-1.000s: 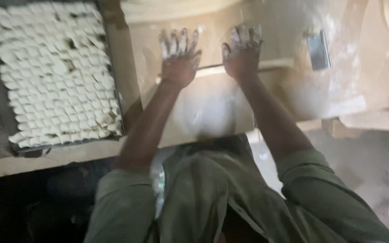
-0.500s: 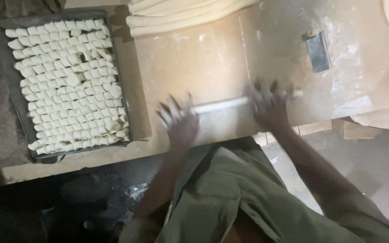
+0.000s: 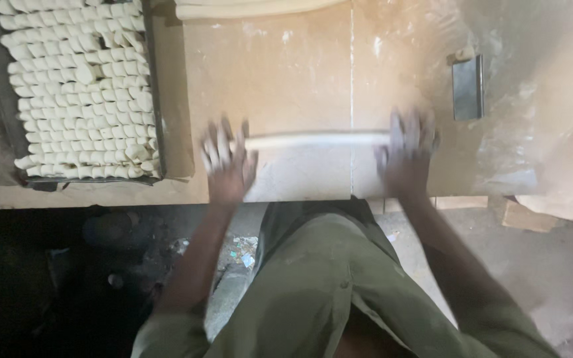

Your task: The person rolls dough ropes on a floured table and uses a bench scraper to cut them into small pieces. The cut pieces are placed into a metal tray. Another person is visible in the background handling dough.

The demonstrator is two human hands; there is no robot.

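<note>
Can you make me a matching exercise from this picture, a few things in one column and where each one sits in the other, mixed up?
Things:
1. rope of dough
2. tray of cut dough pieces
3. metal scraper
4. stacked dough ropes

Places:
A. at the top edge of the table, beyond the hands
B. on the table to the right, just beyond the right hand
C. at the far left of the table
D. stretched between the left hand and the right hand

Pairs: 1-D, 2-C, 3-B, 4-A
</note>
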